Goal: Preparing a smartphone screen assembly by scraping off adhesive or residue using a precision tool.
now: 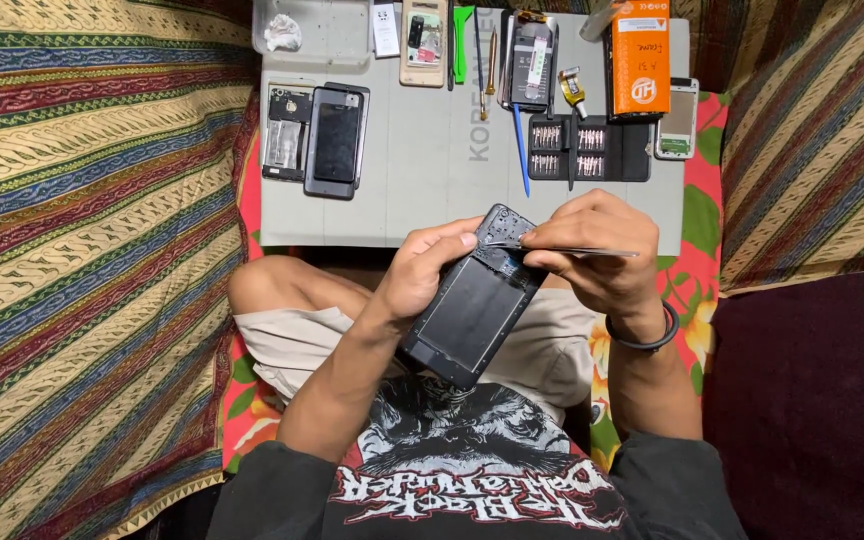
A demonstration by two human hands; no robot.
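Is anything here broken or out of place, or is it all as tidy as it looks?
The phone in the left hand has its back cover off, its insides bare, while the right hand works metal tweezers at its top. Another opened phone lies on the grey mat. Nothing looks spilled.

Bare grey mat [422, 180] centre between stacked phones [335, 140] left and bit case [582, 150] right.

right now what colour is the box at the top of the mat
Orange box, with white markings, seen in the head view.
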